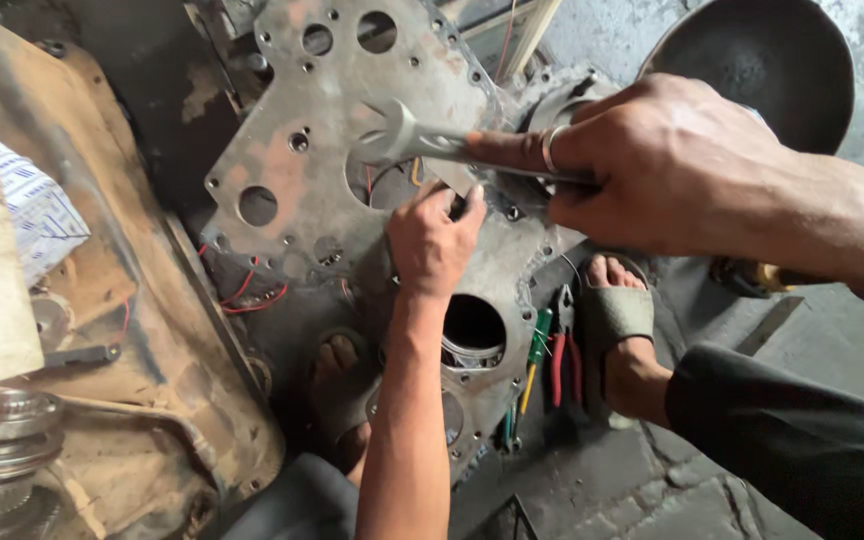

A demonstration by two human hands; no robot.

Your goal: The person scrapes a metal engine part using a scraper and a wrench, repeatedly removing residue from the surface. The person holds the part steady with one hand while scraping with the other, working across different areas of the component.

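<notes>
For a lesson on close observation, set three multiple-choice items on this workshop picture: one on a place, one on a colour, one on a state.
1. Where do the pliers lie?
A. On the metal plate
B. On the floor beside the sandalled foot
C. In the dark bowl

2. What colour are the pliers' handles?
A. Red
B. Blue
C. White

3. How does the right hand stand to the open-ended spanner?
A. It hovers apart from it
B. It grips its shaft
C. It rests flat on its head

Answers
1. B: they lie by the foot, next to a green-handled screwdriver.
2. A: both handles show red.
3. B: the fingers close round the shaft, while the left hand presses on the metal plate.
</notes>
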